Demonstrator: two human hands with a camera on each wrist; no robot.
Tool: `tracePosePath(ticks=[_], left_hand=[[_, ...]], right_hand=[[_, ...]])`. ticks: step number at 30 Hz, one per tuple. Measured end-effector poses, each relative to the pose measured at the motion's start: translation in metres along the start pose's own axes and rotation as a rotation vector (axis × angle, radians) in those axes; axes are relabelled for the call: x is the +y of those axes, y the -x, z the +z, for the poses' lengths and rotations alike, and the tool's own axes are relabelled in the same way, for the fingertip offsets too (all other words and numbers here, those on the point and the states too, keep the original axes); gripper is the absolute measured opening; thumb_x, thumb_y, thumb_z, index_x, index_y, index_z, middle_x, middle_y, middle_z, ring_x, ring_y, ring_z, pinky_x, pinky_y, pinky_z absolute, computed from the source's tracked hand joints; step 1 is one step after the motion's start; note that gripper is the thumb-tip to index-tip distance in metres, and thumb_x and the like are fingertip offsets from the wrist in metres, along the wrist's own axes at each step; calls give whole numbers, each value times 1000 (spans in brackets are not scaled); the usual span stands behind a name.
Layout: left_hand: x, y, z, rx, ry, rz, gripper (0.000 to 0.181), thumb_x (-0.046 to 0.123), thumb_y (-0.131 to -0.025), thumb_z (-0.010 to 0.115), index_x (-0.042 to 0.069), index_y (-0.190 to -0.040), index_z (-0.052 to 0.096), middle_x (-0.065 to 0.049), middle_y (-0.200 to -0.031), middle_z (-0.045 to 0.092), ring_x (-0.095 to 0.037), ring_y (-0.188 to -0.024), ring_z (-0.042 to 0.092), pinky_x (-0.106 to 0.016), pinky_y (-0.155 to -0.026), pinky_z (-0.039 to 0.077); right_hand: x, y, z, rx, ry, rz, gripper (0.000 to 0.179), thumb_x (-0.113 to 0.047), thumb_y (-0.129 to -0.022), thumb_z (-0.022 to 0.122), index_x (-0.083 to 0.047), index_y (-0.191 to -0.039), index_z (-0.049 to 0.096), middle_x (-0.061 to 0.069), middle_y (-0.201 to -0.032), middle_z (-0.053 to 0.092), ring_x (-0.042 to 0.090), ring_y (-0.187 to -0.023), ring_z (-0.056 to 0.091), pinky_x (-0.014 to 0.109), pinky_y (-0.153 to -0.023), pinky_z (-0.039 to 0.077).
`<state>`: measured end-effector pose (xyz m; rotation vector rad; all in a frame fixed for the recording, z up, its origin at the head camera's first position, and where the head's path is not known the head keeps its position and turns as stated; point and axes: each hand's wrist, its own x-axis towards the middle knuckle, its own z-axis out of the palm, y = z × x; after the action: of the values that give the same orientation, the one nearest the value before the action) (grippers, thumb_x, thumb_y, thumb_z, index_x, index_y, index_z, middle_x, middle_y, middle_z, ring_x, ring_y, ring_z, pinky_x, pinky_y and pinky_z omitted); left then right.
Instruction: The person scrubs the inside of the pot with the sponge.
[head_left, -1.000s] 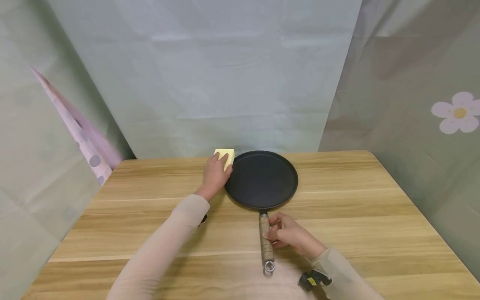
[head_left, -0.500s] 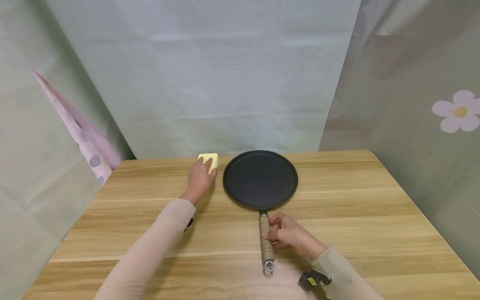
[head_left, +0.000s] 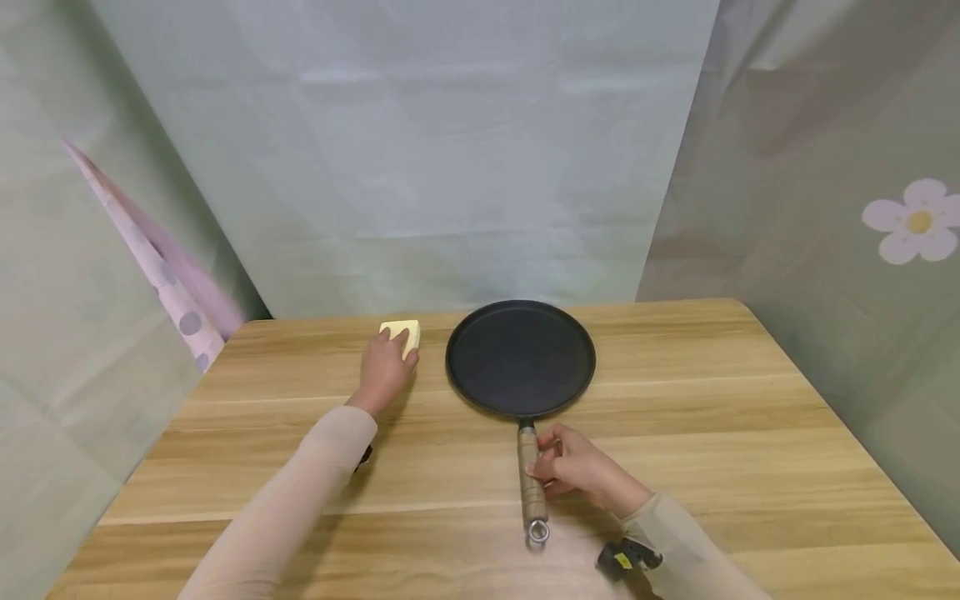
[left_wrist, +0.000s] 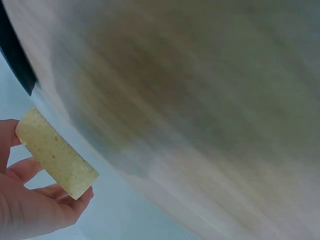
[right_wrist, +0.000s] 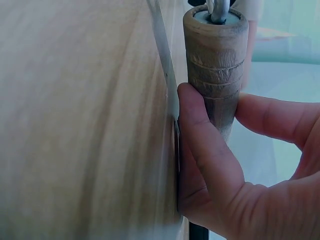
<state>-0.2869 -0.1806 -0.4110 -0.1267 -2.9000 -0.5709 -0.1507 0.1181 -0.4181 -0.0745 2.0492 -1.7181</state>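
A pale yellow sponge [head_left: 401, 335] is held between the thumb and fingers of my left hand [head_left: 384, 371], left of the pan near the table's far edge. In the left wrist view the sponge [left_wrist: 57, 154] shows its porous side, and a gap separates it from the tabletop. The round black flat pan [head_left: 521, 358] lies with its handle pointing toward me. My right hand [head_left: 581, 468] pinches the ribbed wooden handle [head_left: 532, 479] from the right. Up close in the right wrist view, thumb and fingers [right_wrist: 210, 145] press on opposite sides of the handle [right_wrist: 216, 65].
The wood-grain table [head_left: 712, 467] extends to both sides of the pan. Behind it hangs a pale cloth backdrop [head_left: 465, 167], close to the far edge. A small black device [head_left: 628, 560] is strapped at the right wrist.
My left hand has carried the sponge leftward and slightly nearer, from the pan's left rim to a spot apart from it. The right hand and the pan have stayed in place.
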Motion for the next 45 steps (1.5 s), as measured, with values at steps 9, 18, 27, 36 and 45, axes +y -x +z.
tracePosePath(ticks=[9, 18, 27, 36, 45], left_hand=[[-8, 5, 1, -87, -24, -56, 50, 21, -98, 52, -6, -140, 44, -39, -142, 33, -55, -130, 34, -62, -104, 31], [-9, 6, 1, -94, -29, -80, 51, 21, -98, 52, -5, -140, 43, -38, -143, 32, -54, -130, 34, -62, -102, 34], [-7, 8, 0, -91, -35, -71, 51, 21, -97, 53, -6, -140, 44, -38, -142, 33, -55, -129, 35, -62, -100, 37], [-6, 11, 0, -105, -26, -85, 52, 21, -96, 53, -4, -141, 43, -37, -144, 31, -54, -131, 32, -62, -101, 35], [-6, 14, 3, -116, -36, -95, 52, 23, -97, 53, -3, -142, 42, -36, -146, 29, -52, -133, 30, -64, -102, 32]], right_hand=[[-1, 0, 0, -6, -2, -6, 40, 3, -82, 64, 11, -114, 42, 13, -86, 53, 20, -71, 59, 39, -65, 57], [-1, -1, 1, -2, -4, -4, 39, 3, -82, 65, 10, -113, 41, 12, -85, 52, 20, -70, 58, 38, -64, 57], [-3, -1, 0, -5, 5, 2, 39, 1, -83, 65, 9, -114, 41, 12, -85, 51, 20, -71, 58, 39, -65, 57], [-2, -2, -1, -8, 4, 4, 39, 2, -83, 65, 10, -114, 41, 11, -84, 50, 20, -71, 58, 38, -65, 57], [-1, -2, 0, -8, 10, 8, 39, 2, -83, 65, 10, -113, 41, 12, -85, 51, 20, -70, 58, 38, -65, 57]])
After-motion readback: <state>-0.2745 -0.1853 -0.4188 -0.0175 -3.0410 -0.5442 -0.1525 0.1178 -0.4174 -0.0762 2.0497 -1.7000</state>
